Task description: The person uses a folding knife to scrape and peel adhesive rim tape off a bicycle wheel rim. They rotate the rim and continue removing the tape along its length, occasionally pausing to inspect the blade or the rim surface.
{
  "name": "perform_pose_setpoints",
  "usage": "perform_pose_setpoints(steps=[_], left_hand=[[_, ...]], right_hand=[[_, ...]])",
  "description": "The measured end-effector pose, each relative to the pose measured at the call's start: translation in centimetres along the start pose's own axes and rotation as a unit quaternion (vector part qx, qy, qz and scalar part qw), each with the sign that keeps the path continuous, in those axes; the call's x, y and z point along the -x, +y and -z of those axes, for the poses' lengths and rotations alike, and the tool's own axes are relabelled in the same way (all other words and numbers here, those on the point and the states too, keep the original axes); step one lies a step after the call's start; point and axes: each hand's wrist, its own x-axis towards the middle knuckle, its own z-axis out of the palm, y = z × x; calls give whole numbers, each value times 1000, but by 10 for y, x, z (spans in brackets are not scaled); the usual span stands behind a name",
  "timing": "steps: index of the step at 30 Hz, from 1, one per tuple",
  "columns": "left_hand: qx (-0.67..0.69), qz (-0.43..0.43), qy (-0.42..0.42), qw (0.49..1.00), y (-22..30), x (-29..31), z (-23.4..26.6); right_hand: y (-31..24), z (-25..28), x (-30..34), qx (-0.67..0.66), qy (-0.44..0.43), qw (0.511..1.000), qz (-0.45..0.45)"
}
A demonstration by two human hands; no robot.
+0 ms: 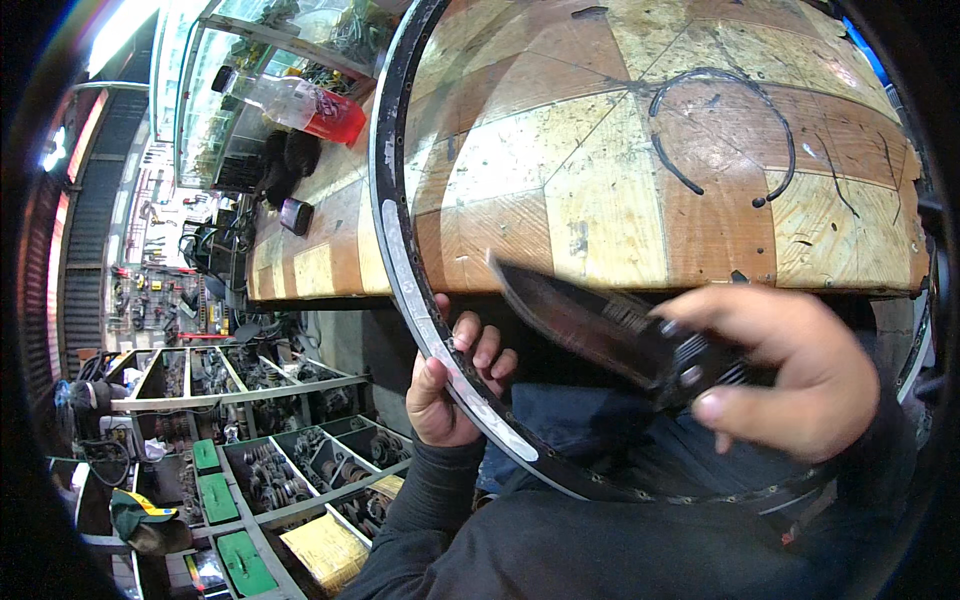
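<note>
Black wheel rim (400, 260) upright; dark knife (600, 330) blade pointing left.

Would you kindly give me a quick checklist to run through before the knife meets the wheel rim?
1. Left hand grips the wheel rim: ok.
2. Right hand holds the folding knife by its handle: ok.
3. Blade open: ok.
4. Blade tip apart from left fingers: close, not ok.
5. Blade locked: cannot tell.
6. Loose black wire on the checkered bench lies away from both hands: ok.

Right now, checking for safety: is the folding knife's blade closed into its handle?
No: the folding knife in the right hand has its dark blade fully extended toward the wheel rim.
</note>
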Motion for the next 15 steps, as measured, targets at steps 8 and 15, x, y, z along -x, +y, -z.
perform_pose_setpoints(steps=[8, 15], left_hand=[[-48, -8, -29, 998, 2, -7, 0], [10, 2, -25, 1000, 3, -5, -1]], right_hand=[[36, -27, -15, 92, -105, 989, -49], [43, -29, -18, 66, -78, 994, -35]])
